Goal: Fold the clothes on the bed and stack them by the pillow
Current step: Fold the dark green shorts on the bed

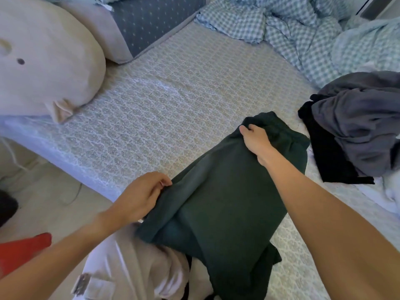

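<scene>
A dark green garment point(227, 195) with an elastic waistband lies at the near edge of the bed point(164, 100), its lower part hanging off toward me. My right hand point(256, 140) grips the waistband end at the far side. My left hand point(141, 195) pinches the garment's left edge near the mattress edge. A large beige plush pillow point(47, 57) lies at the far left of the bed. A blue-grey patterned pillow point(151, 20) sits behind it.
A heap of unfolded grey point(363, 126) and black clothes point(326, 154) lies to the right. A crumpled blue checked duvet point(303, 33) fills the far right. White fabric point(387, 191) lies at the right edge. The floor and a red object point(19, 252) are at the lower left.
</scene>
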